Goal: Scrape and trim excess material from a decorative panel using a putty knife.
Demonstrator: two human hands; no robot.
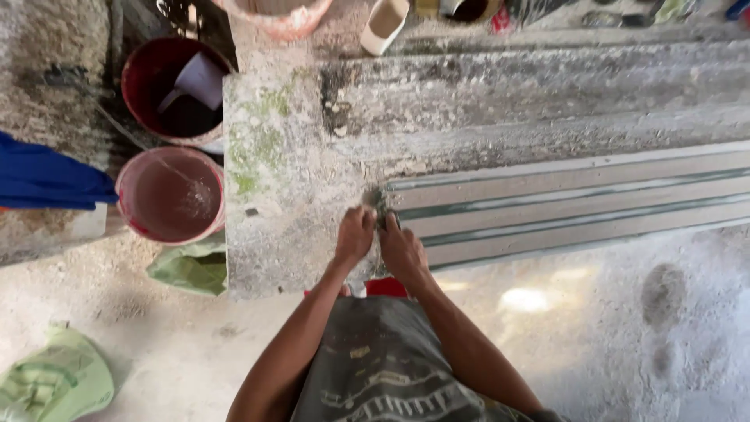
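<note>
I have both hands down at the near end of the long moulded strip, which lies on the concrete slab and runs off to the right from where I stand. My left hand is curled, knuckles up, pressed against the strip's end; my right hand is curled beside it, almost touching the left. Something small and dark sits between them at the strip's corner, but I cannot tell what it is or whether either hand really grips it.

Judging by how it lies, the strip looks formed along its whole visible length: pale raised ridges alternate with darker grey-green grooves, straight and even, with a damp sheen. Only the end under my hands looks rough and crumbly, so I judge the long run done and the end finishing left.

Left of the strip's end, off the slab's edge, stands a pink bucket of cloudy water, and beyond it a dark red bucket with a pale scoop inside. A blue cloth lies further left, a green bag below the pink bucket.
</note>
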